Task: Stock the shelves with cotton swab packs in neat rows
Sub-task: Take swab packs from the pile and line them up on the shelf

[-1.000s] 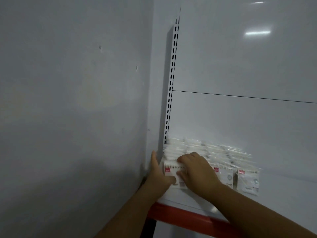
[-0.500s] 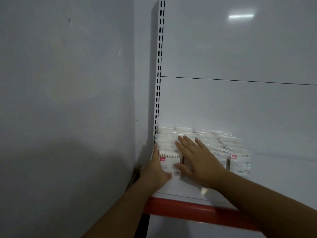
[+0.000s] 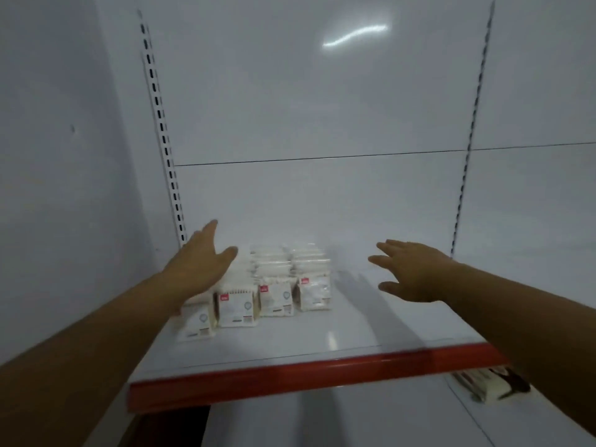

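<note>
Hands are both open now. Half a second ago the left hand held the front pack of the leftmost row and the right hand lay flat on the tops of the packs; now both have let go. The left hand (image 3: 200,262) is over the leftmost row, its fingers straight and pointing to the back panel (image 3: 322,195), the thumb spread to the right. It hides the back part of this row, and I cannot tell if its palm touches the packs. The right hand (image 3: 416,274) has moved well away to the right, over a bare part of the shelf (image 3: 371,321), with fingers spread and holding nothing.

The cotton swab packs (image 3: 277,285) stand upright in four rows on the left part of the shelf, running from the back panel toward the front. Each front pack shows a small red label at its top corner.

The view has also turned to the right. The right slotted upright (image 3: 471,140) is now visible besides the left slotted upright (image 3: 161,124), and the red front edge (image 3: 290,379) of the shelf shows almost in full width. Under it, at the right, a pale package (image 3: 490,387) lies on the lower shelf (image 3: 354,421), too blurred to read.
</note>
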Demonstrator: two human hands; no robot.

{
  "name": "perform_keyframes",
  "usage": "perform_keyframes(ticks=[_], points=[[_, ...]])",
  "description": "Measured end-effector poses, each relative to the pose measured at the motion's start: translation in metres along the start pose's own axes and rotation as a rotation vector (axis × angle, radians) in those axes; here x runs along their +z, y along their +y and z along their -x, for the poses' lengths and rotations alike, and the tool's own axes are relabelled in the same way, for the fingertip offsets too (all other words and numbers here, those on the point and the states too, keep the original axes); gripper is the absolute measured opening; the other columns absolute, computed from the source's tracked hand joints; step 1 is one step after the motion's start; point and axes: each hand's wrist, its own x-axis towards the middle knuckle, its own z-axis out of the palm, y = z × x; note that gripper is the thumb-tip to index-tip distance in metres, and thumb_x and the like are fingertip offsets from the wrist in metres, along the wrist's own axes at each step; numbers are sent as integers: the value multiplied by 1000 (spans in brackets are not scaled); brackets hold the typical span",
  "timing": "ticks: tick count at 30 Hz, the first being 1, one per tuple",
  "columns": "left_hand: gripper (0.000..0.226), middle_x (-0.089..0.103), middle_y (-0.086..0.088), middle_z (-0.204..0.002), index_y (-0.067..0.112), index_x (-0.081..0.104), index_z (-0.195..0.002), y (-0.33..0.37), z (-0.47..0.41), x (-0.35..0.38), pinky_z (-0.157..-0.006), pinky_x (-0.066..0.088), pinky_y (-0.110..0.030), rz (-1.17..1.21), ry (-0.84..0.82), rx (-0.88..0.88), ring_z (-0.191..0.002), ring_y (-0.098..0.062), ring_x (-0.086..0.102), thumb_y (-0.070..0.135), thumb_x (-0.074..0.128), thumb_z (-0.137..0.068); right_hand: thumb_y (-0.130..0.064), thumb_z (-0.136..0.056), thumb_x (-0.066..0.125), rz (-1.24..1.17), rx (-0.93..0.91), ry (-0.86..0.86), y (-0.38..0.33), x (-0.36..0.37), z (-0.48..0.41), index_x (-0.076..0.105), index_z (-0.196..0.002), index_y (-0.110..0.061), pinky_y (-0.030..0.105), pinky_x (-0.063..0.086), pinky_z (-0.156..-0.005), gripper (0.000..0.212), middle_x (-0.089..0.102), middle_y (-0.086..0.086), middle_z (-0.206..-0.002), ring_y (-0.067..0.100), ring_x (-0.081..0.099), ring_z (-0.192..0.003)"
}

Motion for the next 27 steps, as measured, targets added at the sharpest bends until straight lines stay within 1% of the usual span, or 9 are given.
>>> perform_keyframes(ticks=[2, 3, 5, 6, 7, 10, 14, 20, 27], points=[[62, 20, -1, -160, 20, 20, -152, 60, -18, 14, -117, 16, -34, -236, -202, 124, -147, -20, 16, 48, 36, -100, -55, -97, 35, 26, 42, -54, 24, 1, 14, 15, -152, -25, 41, 22, -117, 66, 10, 3, -160, 23, 12, -146], [57, 23, -1, -159, 19, 26, -151, 98, -25, 28, -116, 15, -33, -293, -279, 191, -147, -18, 17, 48, 33, -101, -56, -96, 36, 1, 78, -70, 42, 2, 28, 16, -152, -26, 43, 24, -115, 67, 12, 2, -160, 23, 14, -146], [43, 37, -5, -152, 18, 47, -136, 173, -29, 61, -108, 25, -30, -320, -340, 319, -135, -19, 35, 41, 30, -103, -57, -95, 38, -92, 150, -88, 77, 5, 56, 15, -152, -26, 44, 24, -115, 68, 13, 1, -159, 22, 16, -145], [39, 44, -6, -147, 17, 53, -126, 206, -28, 79, -102, 29, -30, -311, -345, 380, -127, -19, 42, 39, 30, -104, -58, -95, 38, -123, 175, -82, 94, 8, 72, 15, -152, -26, 44, 22, -116, 69, 12, 1, -160, 21, 14, -146], [40, 46, -5, -146, 17, 54, -127, 239, -25, 99, -102, 30, -30, -301, -351, 435, -127, -20, 42, 40, 31, -103, -58, -95, 38, -135, 200, -73, 114, 12, 90, 15, -152, -26, 43, 22, -116, 69, 11, 1, -160, 21, 13, -146], [56, 25, 1, -158, 24, 31, -149, 323, -13, 158, -118, 16, -39, -289, -417, 557, -148, -17, 14, 52, 32, -100, -57, -95, 39, -82, 260, -48, 165, 28, 147, 13, -152, -26, 42, 18, -118, 70, 4, 4, -161, 20, 6, -147], [66, 0, 1, -163, 29, 13, -153, 418, 11, 229, -119, -3, -47, -292, -446, 734, -149, -16, -8, 60, 27, -97, -55, -95, 41, -24, 376, -52, 228, 41, 220, 10, -152, -26, 41, 13, -118, 71, -1, 6, -161, 21, 2, -148], [67, -1, 1, -163, 26, 10, -154, 526, 33, 318, -120, -1, -45, -227, -524, 935, -149, -14, -6, 59, 26, -98, -55, -94, 42, -115, 599, -49, 312, 57, 302, 11, -152, -29, 40, 11, -117, 71, -1, 4, -161, 20, -2, -147], [69, -6, -1, -163, 27, 5, -154, 634, 14, 399, -118, -1, -50, -254, -596, 1055, -149, -18, -9, 62, 21, -97, -57, -93, 43, -45, 731, -140, 411, 99, 343, 14, -152, -29, 43, 13, -117, 71, 4, 4, -161, 22, 2, -147]])
